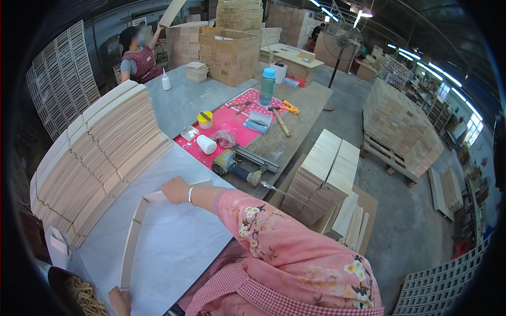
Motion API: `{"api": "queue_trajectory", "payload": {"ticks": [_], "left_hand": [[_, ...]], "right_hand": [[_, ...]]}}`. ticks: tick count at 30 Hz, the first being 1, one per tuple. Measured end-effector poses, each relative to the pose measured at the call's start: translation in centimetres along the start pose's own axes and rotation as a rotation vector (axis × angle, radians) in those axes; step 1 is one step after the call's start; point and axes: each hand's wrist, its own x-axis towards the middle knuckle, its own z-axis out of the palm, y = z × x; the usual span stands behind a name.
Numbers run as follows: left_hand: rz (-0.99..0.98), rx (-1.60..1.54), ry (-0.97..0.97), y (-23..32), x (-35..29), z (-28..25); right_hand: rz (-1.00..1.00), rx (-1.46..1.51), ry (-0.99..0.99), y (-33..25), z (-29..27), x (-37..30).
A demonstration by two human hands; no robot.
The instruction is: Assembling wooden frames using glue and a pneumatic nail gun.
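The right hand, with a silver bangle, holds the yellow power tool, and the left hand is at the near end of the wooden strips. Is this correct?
Not entirely: the head view shows the right hand, with its silver bangle, holding the wooden strips, not the power tool; the left hand is at their near end.

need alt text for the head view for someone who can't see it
A person's right hand grips the far side of narrow wooden strips set at an angle on a pale tabletop, the left hand at their near end. Stacked slats stand at left; a power tool and blue bottle are beyond.
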Motion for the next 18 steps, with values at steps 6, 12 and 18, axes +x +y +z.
{"api": "queue_trajectory", "payload": {"ticks": [6,12,18], "left_hand": [[-0.061,0.021,-0.129,2.2,0.5,-3.0],[-0.017,0.090,-0.106,1.9,-1.3,-3.3],[-0.042,0.076,-0.111,5.7,-0.6,-5.5]], "right_hand": [[-0.237,0.113,0.138,4.7,-1.2,-5.5],[-0.383,0.111,-0.044,5.9,-3.5,-9.3],[-0.430,0.169,-0.139,0.3,-3.3,-9.4]]}}
